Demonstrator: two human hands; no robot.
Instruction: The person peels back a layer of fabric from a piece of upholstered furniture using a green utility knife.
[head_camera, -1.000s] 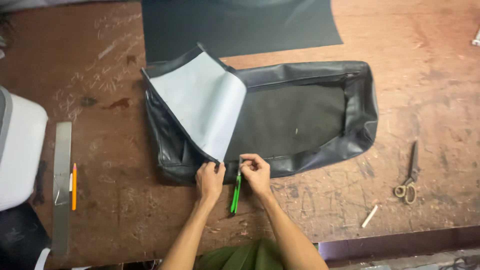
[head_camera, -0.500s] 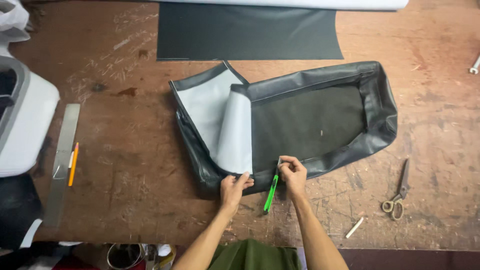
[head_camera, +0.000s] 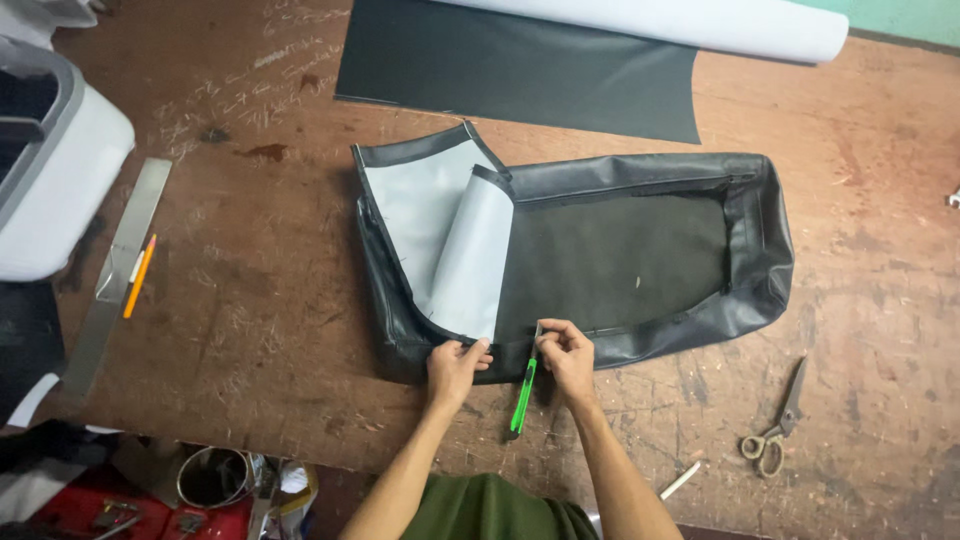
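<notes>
We see a black vinyl seat cover (head_camera: 640, 250) lying inside-out on the middle of the scarred brown wooden surface (head_camera: 250, 330), its left end folded back to expose a pale grey lining flap (head_camera: 455, 250). Our right hand (head_camera: 568, 360) is closed around a green utility knife (head_camera: 523, 385), the blade end touching the cover's near edge. Our left hand (head_camera: 455, 368) pinches that same edge just beside the knife, fingers curled over the seam. Beyond the cover lie a flat black sheet (head_camera: 520, 70) and a white roll (head_camera: 700, 20). Scissors (head_camera: 775, 425) rest to the right; a steel ruler (head_camera: 115, 270) and orange pencil (head_camera: 139, 275) lie to the left.
</notes>
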